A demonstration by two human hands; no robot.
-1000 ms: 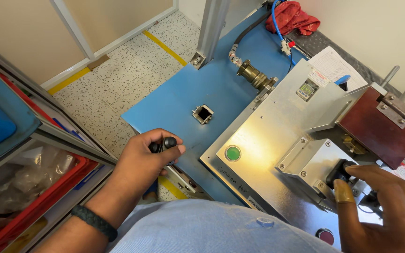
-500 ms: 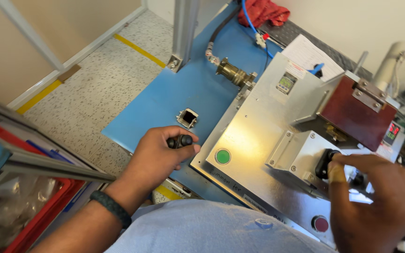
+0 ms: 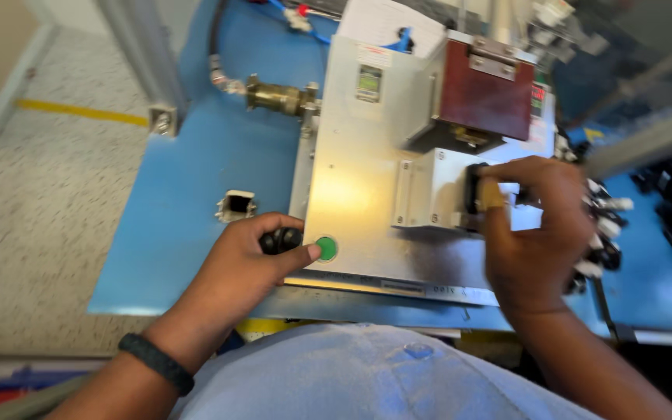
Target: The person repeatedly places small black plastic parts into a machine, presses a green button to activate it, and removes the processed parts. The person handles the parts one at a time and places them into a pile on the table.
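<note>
Two hands on the job here: the left hand [image 3: 246,260] is curled shut around a couple of small black parts [image 3: 280,240], its thumb tip right at the one green button [image 3: 326,249] on the metal machine [image 3: 367,187]. The right hand [image 3: 534,225] pinches one black piece [image 3: 474,187] against the machine's grey block under the single dark red box [image 3: 486,89]. The stuff far right is a blur, honestly can't make it out.

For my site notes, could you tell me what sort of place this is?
Probably a factory workstation: a metal bench machine with a green push button on a blue worktable, above a speckled industrial floor.
</note>
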